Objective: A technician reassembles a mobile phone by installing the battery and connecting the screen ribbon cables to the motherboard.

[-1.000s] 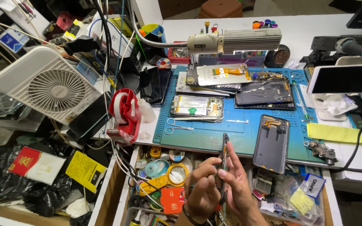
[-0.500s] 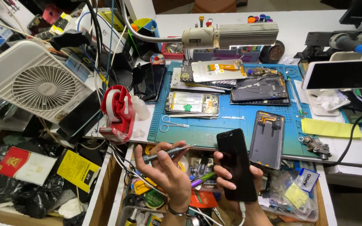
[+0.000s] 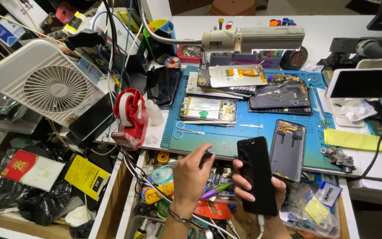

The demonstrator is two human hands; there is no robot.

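My right hand (image 3: pixel 246 193) holds a black phone (image 3: pixel 257 173) upright over an open drawer (image 3: pixel 155 177), screen side towards me, with a white cable at its bottom end. My left hand (image 3: pixel 190 179) is just left of it, its fingertips pinched on a small dark tool (image 3: pixel 207 155) at the front edge of the blue work mat (image 3: pixel 244 132). A bracelet sits on my left wrist. On the mat, right of the held phone, lies a grey phone housing (image 3: pixel 288 149).
More opened phones (image 3: pixel 208 109) and small scissors (image 3: pixel 185 131) lie on the mat under a gooseneck lamp (image 3: pixel 253 39). A red tape dispenser (image 3: pixel 130 116) and a white fan (image 3: pixel 51 86) stand to the left. A white phone on a stand (image 3: pixel 368 82) and a yellow cloth (image 3: pixel 353 139) are at the right.
The black phone turned from edge-on to face-on in my right hand and rose slightly. My left hand let go of the phone, picked up a thin tool, and moved up to the mat's edge.
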